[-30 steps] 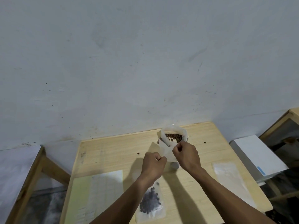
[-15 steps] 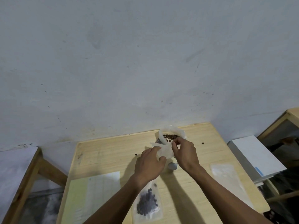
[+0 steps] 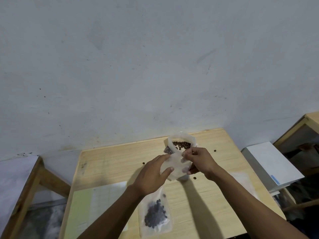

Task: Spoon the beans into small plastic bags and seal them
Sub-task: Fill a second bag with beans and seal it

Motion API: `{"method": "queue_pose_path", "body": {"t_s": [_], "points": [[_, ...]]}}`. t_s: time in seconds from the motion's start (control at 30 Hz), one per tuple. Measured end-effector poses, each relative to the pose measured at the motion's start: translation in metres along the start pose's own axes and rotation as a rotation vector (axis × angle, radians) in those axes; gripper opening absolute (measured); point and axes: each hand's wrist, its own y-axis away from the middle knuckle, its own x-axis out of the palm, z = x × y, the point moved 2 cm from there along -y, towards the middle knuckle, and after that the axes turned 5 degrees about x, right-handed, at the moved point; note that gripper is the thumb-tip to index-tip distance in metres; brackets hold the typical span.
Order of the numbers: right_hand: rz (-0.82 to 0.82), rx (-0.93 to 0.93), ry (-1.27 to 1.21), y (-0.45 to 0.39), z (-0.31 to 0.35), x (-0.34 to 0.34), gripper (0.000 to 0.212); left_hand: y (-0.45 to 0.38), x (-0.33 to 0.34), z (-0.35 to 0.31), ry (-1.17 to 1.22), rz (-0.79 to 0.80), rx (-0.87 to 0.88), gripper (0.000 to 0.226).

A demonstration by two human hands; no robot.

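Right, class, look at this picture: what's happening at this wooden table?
A person is packing beans into small plastic bags. Both hands hold an empty small bag above the table: the left hand grips its side, while the right hand pinches its top edge, apparently opening it. Behind it stands the large open bag of beans. One filled bag already lies near the front edge, and a few loose beans are scattered about.

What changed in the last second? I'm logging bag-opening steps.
The left hand uncurled from a fist into a looser grip, thumb on the small empty bag; the right hand shifted its pinch along the bag's top. Filled bag and bean pouch stayed put.
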Motion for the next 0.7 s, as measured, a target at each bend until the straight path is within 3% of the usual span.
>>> {"method": "queue_pose_path", "body": {"t_s": [0.1, 0.23, 0.3, 0.43, 0.6, 0.7], "points": [[0.011, 0.021, 0.015, -0.003, -0.004, -0.001, 0.015, 0.001, 0.002, 0.0, 0.011, 0.03, -0.007, 0.051], [0.038, 0.085, -0.06, -0.004, -0.004, 0.0, 0.013, 0.002, 0.007, -0.006, -0.075, 0.079, -0.037, 0.106], [0.068, 0.109, -0.106, -0.003, -0.003, 0.005, 0.013, 0.001, 0.013, -0.01, -0.147, 0.027, -0.079, 0.119], [0.094, 0.125, -0.139, -0.005, -0.003, 0.011, 0.017, 0.0, 0.024, 0.002, -0.147, -0.122, -0.167, 0.109], [0.117, 0.133, -0.147, -0.009, -0.004, 0.008, 0.012, 0.003, 0.024, 0.014, -0.185, -0.22, -0.089, 0.079], [0.093, 0.132, -0.154, -0.015, -0.007, 0.008, 0.01, 0.002, 0.027, 0.012, -0.191, -0.22, -0.079, 0.091]]}}
